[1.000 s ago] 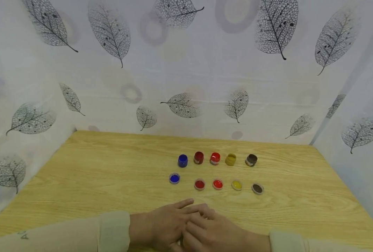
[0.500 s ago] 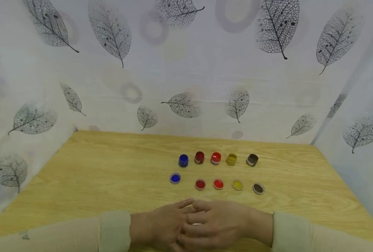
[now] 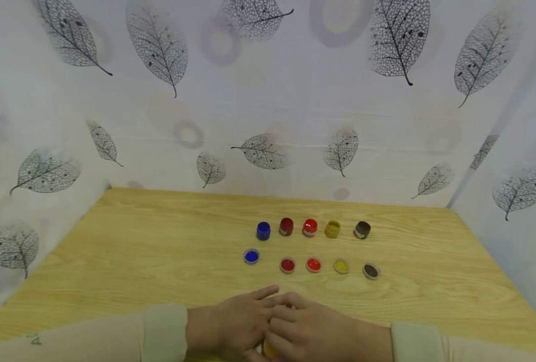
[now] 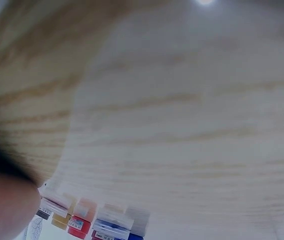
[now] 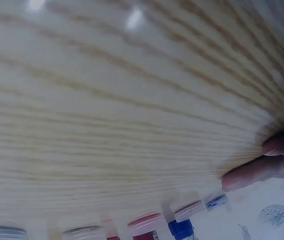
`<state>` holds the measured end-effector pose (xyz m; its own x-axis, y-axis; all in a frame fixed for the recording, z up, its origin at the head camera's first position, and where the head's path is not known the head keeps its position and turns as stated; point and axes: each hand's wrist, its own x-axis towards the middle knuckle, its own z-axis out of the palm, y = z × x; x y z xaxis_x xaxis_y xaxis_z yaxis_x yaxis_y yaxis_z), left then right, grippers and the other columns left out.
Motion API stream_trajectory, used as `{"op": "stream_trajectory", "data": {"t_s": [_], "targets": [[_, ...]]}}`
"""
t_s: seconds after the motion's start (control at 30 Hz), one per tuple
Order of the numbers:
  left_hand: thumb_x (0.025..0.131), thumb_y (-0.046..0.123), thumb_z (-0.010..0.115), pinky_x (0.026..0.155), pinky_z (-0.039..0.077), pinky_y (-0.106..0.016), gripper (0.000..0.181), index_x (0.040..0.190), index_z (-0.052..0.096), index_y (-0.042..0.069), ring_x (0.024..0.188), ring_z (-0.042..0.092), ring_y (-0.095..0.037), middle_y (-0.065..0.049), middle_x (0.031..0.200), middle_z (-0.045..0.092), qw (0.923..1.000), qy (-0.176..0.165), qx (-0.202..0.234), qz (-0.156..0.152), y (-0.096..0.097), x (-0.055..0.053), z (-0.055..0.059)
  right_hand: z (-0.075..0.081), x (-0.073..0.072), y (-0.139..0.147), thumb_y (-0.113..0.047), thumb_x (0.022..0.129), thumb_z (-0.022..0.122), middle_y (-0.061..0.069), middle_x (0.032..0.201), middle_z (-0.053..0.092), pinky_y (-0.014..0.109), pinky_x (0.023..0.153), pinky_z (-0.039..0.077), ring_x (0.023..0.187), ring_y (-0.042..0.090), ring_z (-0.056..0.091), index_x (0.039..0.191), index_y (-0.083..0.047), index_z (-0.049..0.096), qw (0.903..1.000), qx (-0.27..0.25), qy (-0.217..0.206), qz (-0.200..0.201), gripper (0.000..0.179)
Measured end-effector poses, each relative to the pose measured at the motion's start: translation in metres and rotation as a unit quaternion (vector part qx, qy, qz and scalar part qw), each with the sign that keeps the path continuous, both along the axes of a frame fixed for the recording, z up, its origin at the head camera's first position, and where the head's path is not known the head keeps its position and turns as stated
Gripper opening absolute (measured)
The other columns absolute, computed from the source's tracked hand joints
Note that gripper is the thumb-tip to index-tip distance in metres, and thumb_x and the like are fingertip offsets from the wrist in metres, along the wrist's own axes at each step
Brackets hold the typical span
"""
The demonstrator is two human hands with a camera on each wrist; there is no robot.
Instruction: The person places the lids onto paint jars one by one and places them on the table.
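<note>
At the bottom centre of the head view my two hands meet over a small orange-yellow paint jar (image 3: 270,349), mostly hidden by the fingers. My left hand (image 3: 240,322) holds it from the left, one finger stretched out forward. From the right, my right hand (image 3: 315,329) grips it with curled fingers; which part it grips is hidden. Only an orange sliver of the jar shows at the right edge of the right wrist view, beside some fingers (image 5: 252,172).
Uncapped paint jars stand in a row behind: blue (image 3: 263,231), dark red (image 3: 286,227), red (image 3: 310,228), yellow (image 3: 332,230), dark brown (image 3: 362,230). Paint-coated lids, such as the blue lid (image 3: 251,256), lie before them. A leaf-print curtain (image 3: 268,100) surrounds the wooden table (image 3: 159,251).
My right hand turned over the jar, its fingers reaching further left half a second ago and drawn back now. Orange-yellow now shows between the hands. My left hand has stayed in place.
</note>
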<state>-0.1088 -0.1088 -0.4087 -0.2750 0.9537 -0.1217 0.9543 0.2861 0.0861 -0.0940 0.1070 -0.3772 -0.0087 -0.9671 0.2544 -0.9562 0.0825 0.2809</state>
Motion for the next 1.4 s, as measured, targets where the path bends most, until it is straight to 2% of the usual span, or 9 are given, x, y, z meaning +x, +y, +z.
{"op": "stream_trajectory", "data": {"t_s": [0.13,0.27,0.43,0.67,0.77,1.0,1.1,1.27,1.4], "targets": [[0.103,0.064,0.026,0.126,0.016,-0.043,0.073,0.161,0.009,0.025,0.155,0.004,-0.009,0.007,0.169,0.008,0.9993,-0.037,-0.002,0.009,-0.001,-0.001,0.001,0.003,0.001,0.000,-0.049,0.105,0.041,-0.015,0.097,0.064,0.028,0.103,0.042,0.095,0.003,0.057,0.111,-0.024,0.065,0.9998,0.011,0.005,-0.013,0.036],[0.102,0.063,0.028,0.125,0.017,-0.045,0.073,0.161,0.008,0.024,0.154,0.007,-0.006,0.010,0.168,0.008,0.9977,-0.065,0.012,0.017,-0.001,-0.001,0.000,0.009,-0.003,0.003,-0.055,0.104,0.038,-0.012,0.112,0.065,0.031,0.098,0.043,0.105,0.007,0.056,0.126,-0.021,0.063,0.9993,0.028,-0.003,-0.023,0.048],[0.102,0.064,0.032,0.126,0.014,-0.045,0.074,0.161,0.006,0.027,0.154,0.010,-0.006,0.011,0.168,0.010,0.9979,-0.061,0.020,0.007,0.000,-0.002,-0.001,0.014,-0.012,0.002,-0.048,0.104,0.042,-0.013,0.118,0.063,0.028,0.094,0.041,0.102,0.007,0.054,0.128,-0.024,0.062,0.9986,0.035,-0.019,0.035,0.039],[0.102,0.063,0.034,0.126,0.013,-0.042,0.072,0.161,0.016,0.026,0.152,0.016,-0.003,0.013,0.165,0.023,0.9982,-0.046,0.038,-0.004,0.002,-0.001,-0.002,0.013,-0.019,-0.001,-0.039,0.105,0.046,-0.014,0.111,0.063,0.025,0.086,0.040,0.094,0.005,0.052,0.121,-0.025,0.067,0.9957,0.026,0.016,0.088,0.030],[0.102,0.064,0.032,0.125,0.016,-0.044,0.072,0.161,0.017,0.026,0.153,0.013,-0.007,0.010,0.166,0.020,0.9987,-0.049,0.015,0.006,0.001,-0.001,-0.001,0.010,-0.016,0.000,-0.040,0.105,0.044,-0.015,0.108,0.064,0.022,0.085,0.042,0.092,0.003,0.053,0.119,-0.024,0.067,0.9960,0.023,0.039,0.077,0.031],[0.102,0.064,0.025,0.125,0.017,-0.043,0.073,0.161,0.013,0.023,0.155,0.008,-0.011,0.005,0.169,0.011,0.9992,-0.036,-0.010,0.012,0.001,0.001,0.001,0.005,-0.001,-0.002,-0.044,0.105,0.043,-0.015,0.096,0.064,0.026,0.105,0.045,0.094,0.002,0.058,0.105,-0.025,0.067,0.9984,0.016,0.053,0.012,0.031],[0.102,0.065,0.027,0.126,0.016,-0.043,0.073,0.161,0.012,0.025,0.155,0.009,-0.010,0.006,0.168,0.012,0.9988,-0.046,-0.009,0.015,0.001,0.001,0.001,0.008,0.000,-0.002,-0.047,0.106,0.040,-0.015,0.098,0.064,0.024,0.100,0.046,0.094,0.003,0.058,0.109,-0.025,0.067,0.9975,0.029,0.065,0.004,0.035],[0.102,0.064,0.027,0.125,0.016,-0.043,0.073,0.161,0.011,0.024,0.154,0.015,-0.009,0.008,0.167,0.016,0.9999,-0.015,-0.004,0.005,0.000,0.002,0.001,0.011,-0.015,-0.002,-0.042,0.107,0.038,-0.012,0.113,0.064,0.023,0.092,0.048,0.099,0.005,0.058,0.129,-0.024,0.061,0.9912,0.053,0.091,0.080,0.037],[0.103,0.063,0.024,0.125,0.018,-0.043,0.073,0.161,0.016,0.019,0.153,0.018,-0.010,0.006,0.167,0.018,0.9999,0.010,-0.010,0.000,0.000,0.004,0.000,0.009,-0.025,-0.003,-0.035,0.106,0.041,-0.010,0.115,0.062,0.024,0.089,0.048,0.098,0.006,0.056,0.133,-0.024,0.060,0.9848,0.037,0.091,0.143,0.034]]}}
